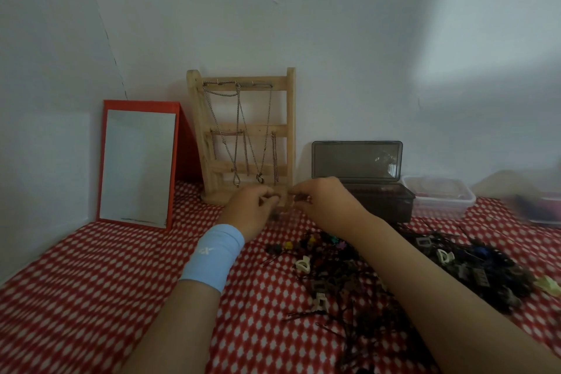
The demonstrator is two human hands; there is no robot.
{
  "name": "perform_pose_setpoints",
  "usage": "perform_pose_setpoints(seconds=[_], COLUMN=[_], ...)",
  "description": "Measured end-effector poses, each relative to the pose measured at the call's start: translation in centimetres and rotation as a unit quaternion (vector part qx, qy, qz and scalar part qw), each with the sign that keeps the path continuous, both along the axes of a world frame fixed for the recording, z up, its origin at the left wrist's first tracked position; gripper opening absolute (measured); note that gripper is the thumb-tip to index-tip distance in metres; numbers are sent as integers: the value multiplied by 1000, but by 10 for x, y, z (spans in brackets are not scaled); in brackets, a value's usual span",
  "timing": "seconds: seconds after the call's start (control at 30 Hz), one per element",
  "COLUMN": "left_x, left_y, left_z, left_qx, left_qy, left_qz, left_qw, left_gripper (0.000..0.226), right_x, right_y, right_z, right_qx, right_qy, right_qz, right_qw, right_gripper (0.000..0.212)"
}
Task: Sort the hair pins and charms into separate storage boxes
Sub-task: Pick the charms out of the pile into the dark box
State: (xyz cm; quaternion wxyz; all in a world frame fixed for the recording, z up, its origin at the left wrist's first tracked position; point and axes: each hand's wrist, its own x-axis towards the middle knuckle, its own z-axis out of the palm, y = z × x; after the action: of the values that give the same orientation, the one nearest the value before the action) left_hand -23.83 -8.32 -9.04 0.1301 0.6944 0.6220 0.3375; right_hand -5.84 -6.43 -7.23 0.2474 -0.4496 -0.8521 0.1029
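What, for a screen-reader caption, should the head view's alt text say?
The left hand and right hand nearly meet before a wooden necklace stand on a red patterned cloth; hair pins and clips lie beside an open dark box.

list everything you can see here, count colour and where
mirror: one, red frame, far left, leaning by the wall
wooden stand: one, pale wood, against the wall at centre
chains: several, silvery, hanging on the stand
dark box: one, smoky black, lid up, right of the stand
clear box: one, see-through, right of the dark box
blurred container: one, colour unclear, far right
hair pins and clips: many, mostly black, some cream and coloured, heaped at the right
cloth: one, red with white dots, under everything
wristband: one, light blue, left wrist
left hand: fingers curled, at the stand's base
right hand: fingers curled, facing the left hand
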Motion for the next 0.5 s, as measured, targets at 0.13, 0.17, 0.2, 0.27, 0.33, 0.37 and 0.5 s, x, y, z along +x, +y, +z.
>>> perform_pose_setpoints(seconds=[0.13, 0.17, 0.2, 0.27, 0.33, 0.37, 0.5], left_x=[-1, 0, 0, -4, -10, -11, -14], left_y=[-5, -7, -9, -7, -7, -8, -19], left_z=[8, 9, 10, 10, 15, 19, 33], left_qx=[-80, -112, -125, -114, -127, -143, -154], left_qy=[-24, -21, -6, 22, 26, 29, 124], left_qz=[-37, -63, -79, -71, -63, -68, -57], left_qw=[996, 991, 989, 991, 990, 987, 979], left_gripper=[49, 58, 65, 74, 81, 83, 83], right_x=[2, 2, 3, 5, 7, 8, 16], right_y=[3, 1, 0, -3, -5, -6, -6], right_z=[-2, -1, 1, 5, 9, 11, 21], right_qx=[-32, -32, -30, -22, -24, -31, -60], right_qy=[-68, -84, -95, -102, -102, -98, -83], right_qz=[12, 16, 18, 25, 37, 43, 48], right_qw=[997, 996, 995, 994, 994, 994, 994], right_gripper=[32, 29, 27, 22, 20, 18, 16])
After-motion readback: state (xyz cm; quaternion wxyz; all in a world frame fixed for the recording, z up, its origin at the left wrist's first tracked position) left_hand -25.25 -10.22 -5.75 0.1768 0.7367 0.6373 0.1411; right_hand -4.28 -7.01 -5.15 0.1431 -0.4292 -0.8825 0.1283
